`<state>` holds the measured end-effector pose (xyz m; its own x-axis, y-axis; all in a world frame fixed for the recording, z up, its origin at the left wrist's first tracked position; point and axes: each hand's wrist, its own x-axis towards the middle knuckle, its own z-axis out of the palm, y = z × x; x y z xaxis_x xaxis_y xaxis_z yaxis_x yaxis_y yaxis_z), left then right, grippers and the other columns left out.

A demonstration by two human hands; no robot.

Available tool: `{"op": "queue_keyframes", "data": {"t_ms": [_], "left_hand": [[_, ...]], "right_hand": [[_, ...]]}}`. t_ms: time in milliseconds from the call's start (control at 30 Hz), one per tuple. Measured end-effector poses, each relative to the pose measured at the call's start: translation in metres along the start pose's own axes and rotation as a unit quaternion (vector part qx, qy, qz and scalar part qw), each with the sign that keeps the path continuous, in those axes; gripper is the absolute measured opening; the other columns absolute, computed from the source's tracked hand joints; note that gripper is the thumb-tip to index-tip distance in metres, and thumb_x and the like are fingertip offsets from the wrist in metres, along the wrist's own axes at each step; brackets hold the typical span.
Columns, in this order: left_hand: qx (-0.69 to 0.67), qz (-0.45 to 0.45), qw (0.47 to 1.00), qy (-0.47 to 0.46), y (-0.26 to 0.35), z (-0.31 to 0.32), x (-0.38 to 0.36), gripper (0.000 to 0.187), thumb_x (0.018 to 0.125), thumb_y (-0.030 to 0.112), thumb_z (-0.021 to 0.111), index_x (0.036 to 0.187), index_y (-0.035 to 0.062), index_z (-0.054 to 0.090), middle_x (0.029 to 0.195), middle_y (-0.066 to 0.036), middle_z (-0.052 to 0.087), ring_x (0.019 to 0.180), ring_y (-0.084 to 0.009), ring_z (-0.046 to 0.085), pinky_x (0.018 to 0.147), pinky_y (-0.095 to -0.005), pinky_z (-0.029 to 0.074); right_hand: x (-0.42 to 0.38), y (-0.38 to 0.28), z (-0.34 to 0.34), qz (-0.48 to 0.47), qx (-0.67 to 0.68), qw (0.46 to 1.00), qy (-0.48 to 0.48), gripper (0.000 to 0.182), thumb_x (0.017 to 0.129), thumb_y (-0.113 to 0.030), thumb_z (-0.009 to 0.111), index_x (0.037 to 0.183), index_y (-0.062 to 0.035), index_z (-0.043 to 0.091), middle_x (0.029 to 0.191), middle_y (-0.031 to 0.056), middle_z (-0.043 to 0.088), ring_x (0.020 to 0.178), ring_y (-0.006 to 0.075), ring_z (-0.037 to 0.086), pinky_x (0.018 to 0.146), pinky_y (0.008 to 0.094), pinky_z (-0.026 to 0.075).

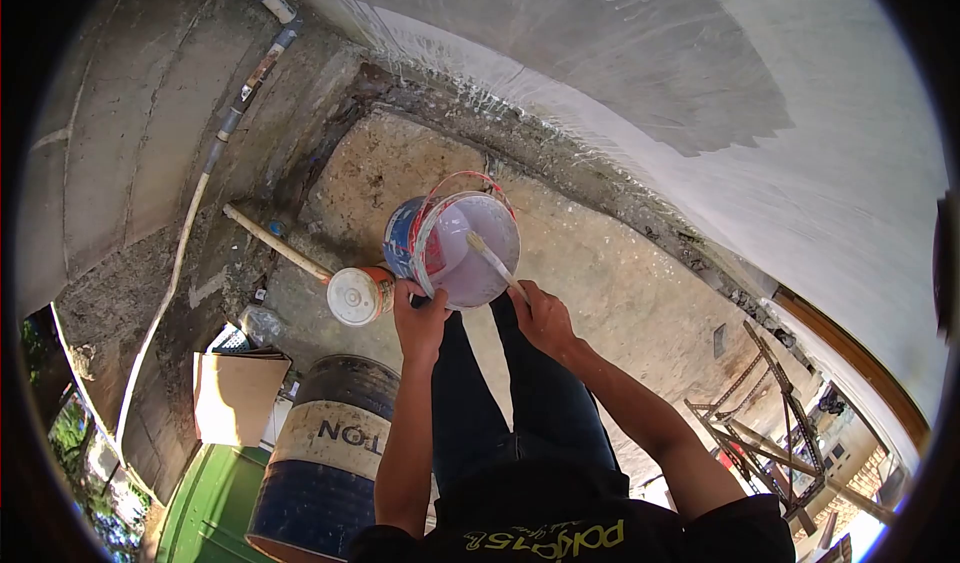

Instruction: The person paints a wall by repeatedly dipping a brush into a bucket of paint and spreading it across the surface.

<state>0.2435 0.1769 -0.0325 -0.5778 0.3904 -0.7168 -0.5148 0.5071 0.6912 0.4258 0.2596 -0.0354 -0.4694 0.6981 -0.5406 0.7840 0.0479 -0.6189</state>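
My left hand [421, 321] grips the near rim of a paint bucket [403, 237], which is tilted so its mouth faces up toward me. Pale paint [450, 244] lies inside, and a red handle [455, 177] arches over the far side. In my right hand [543, 317] is a paintbrush [494, 261], held by its handle, with the bristles inside the bucket over the paint. Close to my left hand stands an orange can [381, 285] with a round whitish lid.
A wall [640, 73] with a grey patch amid whiter coating rises ahead and right. At left are a drum [330, 439], a cardboard piece [236, 393], a green container [212, 503] and pipes [168, 298]. A rusty metal frame [775, 418] stands at right on the concrete floor [590, 253].
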Motion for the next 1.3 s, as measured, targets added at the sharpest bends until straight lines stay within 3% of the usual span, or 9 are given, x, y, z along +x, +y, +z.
{"op": "queue_keyframes", "data": {"t_ms": [300,400,500,600,767,1000,1100,1233,1300], "left_hand": [[-0.013,-0.020,1.000,0.010,0.019,-0.042,0.035,0.030,0.081,0.001,0.066,0.087,0.0075,0.037,0.098,-0.007,0.047,0.088,-0.0174,0.056,0.068,-0.0343,0.060],[-0.025,-0.040,0.999,0.016,0.027,-0.060,0.048,0.030,0.081,0.001,0.065,0.087,0.0073,0.036,0.099,-0.007,0.046,0.091,-0.0172,0.055,0.072,-0.0360,0.060],[-0.055,-0.060,0.996,0.028,0.027,-0.079,0.064,0.029,0.083,0.001,0.064,0.088,0.0074,0.036,0.102,-0.006,0.045,0.093,-0.0176,0.055,0.076,-0.0375,0.060],[-0.076,-0.078,0.993,0.047,0.021,-0.099,0.078,0.029,0.085,0.004,0.063,0.090,0.0074,0.035,0.103,-0.006,0.045,0.094,-0.0182,0.056,0.080,-0.0380,0.060],[-0.105,-0.089,0.989,0.058,-0.008,-0.136,0.096,0.028,0.087,0.008,0.061,0.092,0.0051,0.034,0.104,-0.008,0.041,0.094,-0.0177,0.052,0.081,-0.0336,0.059],[-0.115,-0.181,0.965,0.148,-0.034,-0.153,0.093,0.022,0.087,0.014,0.062,0.088,0.0071,0.041,0.089,-0.006,0.052,0.079,-0.0141,0.057,0.070,-0.0299,0.052],[-0.083,-0.156,0.964,0.197,-0.065,-0.149,0.088,0.019,0.089,0.019,0.059,0.091,0.0061,0.045,0.093,-0.007,0.053,0.081,-0.0153,0.057,0.071,-0.0334,0.049],[-0.035,-0.137,0.962,0.235,-0.094,-0.129,0.078,0.029,0.092,0.021,0.055,0.109,-0.0020,0.051,0.102,-0.010,0.054,0.094,-0.0191,0.052,0.084,-0.0343,0.042],[-0.064,-0.070,0.961,0.259,-0.114,-0.114,0.073,0.031,0.093,0.021,0.053,0.110,-0.0048,0.051,0.104,-0.012,0.055,0.094,-0.0218,0.050,0.087,-0.0342,0.040]], "right_hand": [[0.027,-0.033,0.034,-0.017,0.022,1.000,0.001,0.022,0.100,-0.022,0.046,0.109,-0.0024,0.049,0.073,0.0227,0.062,0.069,0.0447,0.062,0.058,0.0483,0.047],[0.038,-0.044,0.047,-0.007,0.053,0.998,-0.046,0.022,0.100,-0.020,0.045,0.113,-0.0023,0.042,0.077,0.0227,0.063,0.072,0.0430,0.062,0.062,0.0494,0.048],[0.052,-0.065,0.052,0.018,0.160,0.984,-0.075,0.022,0.101,-0.018,0.042,0.114,-0.0012,0.038,0.079,0.0227,0.062,0.074,0.0418,0.061,0.065,0.0463,0.047],[0.070,-0.079,0.060,0.052,0.212,0.974,-0.059,0.022,0.102,-0.019,0.041,0.115,-0.0014,0.036,0.082,0.0230,0.062,0.078,0.0420,0.062,0.069,0.0448,0.047],[0.113,-0.068,0.080,0.084,0.147,0.985,0.021,0.025,0.101,-0.025,0.042,0.115,-0.0040,0.040,0.085,0.0265,0.061,0.086,0.0486,0.059,0.072,0.0489,0.046],[0.183,-0.062,0.088,0.138,0.110,0.981,0.084,0.028,0.101,-0.034,0.041,0.110,-0.0080,0.044,0.088,0.0305,0.061,0.090,0.0527,0.057,0.071,0.0529,0.044],[0.213,-0.055,0.094,0.126,0.109,0.981,0.100,0.026,0.101,-0.032,0.041,0.111,-0.0086,0.042,0.087,0.0301,0.061,0.088,0.0532,0.057,0.070,0.0538,0.044],[0.259,-0.046,0.103,0.118,0.117,0.981,0.105,0.028,0.100,-0.032,0.040,0.113,-0.0075,0.040,0.084,0.0269,0.060,0.083,0.0490,0.060,0.069,0.0529,0.043],[0.281,-0.045,0.109,0.119,0.117,0.981,0.102,0.028,0.101,-0.033,0.040,0.113,-0.0067,0.040,0.082,0.0250,0.060,0.081,0.0465,0.060,0.070,0.0523,0.043]]}}
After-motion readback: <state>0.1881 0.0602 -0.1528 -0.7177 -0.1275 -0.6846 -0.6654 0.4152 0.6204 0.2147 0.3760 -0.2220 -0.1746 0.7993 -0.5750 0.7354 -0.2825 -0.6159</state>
